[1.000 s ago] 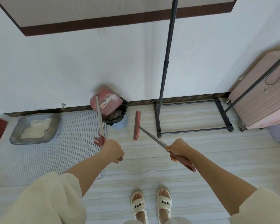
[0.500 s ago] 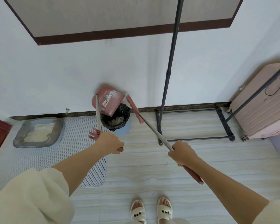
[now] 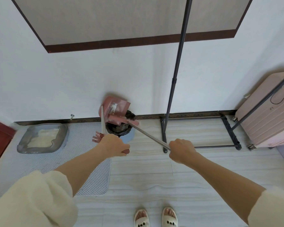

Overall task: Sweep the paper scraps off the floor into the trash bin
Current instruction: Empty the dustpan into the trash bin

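Note:
A pink dustpan [image 3: 116, 110] hangs tilted over the small trash bin [image 3: 120, 131], which has a black liner and stands against the wall. My left hand [image 3: 114, 145] grips the dustpan's long handle near its pink end. My right hand [image 3: 181, 150] grips the broom's metal handle [image 3: 147, 135]. The pink broom head [image 3: 129, 121] lies across the dustpan's lower edge, just above the bin's mouth. Dark rubbish shows inside the bin. No paper scraps show on the floor.
A grey litter tray [image 3: 43, 138] sits on a perforated white mat [image 3: 92, 177] at the left. A black clothes rack [image 3: 175, 79] stands right of the bin, with a pink suitcase [image 3: 267, 118] beyond it. My sandalled feet [image 3: 155, 217] are on pale floor tiles.
The broom head has swung from the floor right of the bin up to the dustpan's lower edge. The dustpan has stayed tilted over the bin. The view has tilted upward.

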Tool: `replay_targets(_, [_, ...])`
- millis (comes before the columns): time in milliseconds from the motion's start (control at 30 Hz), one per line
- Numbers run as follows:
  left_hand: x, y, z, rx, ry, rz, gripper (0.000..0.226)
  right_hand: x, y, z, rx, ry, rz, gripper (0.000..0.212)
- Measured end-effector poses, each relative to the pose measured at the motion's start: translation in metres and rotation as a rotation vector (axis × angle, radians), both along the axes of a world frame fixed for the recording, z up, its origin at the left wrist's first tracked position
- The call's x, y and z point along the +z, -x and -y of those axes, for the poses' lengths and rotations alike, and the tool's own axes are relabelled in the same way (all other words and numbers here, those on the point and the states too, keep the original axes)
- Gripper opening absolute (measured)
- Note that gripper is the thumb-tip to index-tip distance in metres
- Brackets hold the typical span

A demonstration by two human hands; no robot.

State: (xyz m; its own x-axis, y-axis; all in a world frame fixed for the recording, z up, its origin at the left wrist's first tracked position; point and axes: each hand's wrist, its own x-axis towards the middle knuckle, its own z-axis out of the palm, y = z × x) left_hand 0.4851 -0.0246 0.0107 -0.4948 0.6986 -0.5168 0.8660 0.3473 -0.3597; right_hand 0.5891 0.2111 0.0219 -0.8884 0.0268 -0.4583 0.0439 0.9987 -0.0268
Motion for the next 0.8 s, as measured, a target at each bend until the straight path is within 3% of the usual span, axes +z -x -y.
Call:
replay_targets(233, [0.001,0.001,0.022,-0.063,0.054,0.005,0.032,0.014,0.022,0.010,0.211,-0.215,-0.022,0.029])
replay_targets(367, [0.004,0.006,0.017,-0.046,0.045,-0.034,0.032,0.017,0.026,0.005,0.199,-0.276,0.009,0.032])
replay_targets(800, [0.001,0.007,0.022,-0.004,0.044,-0.015,0.032,0.027,0.032,0.024,0.062,-0.094,-0.066,0.024])
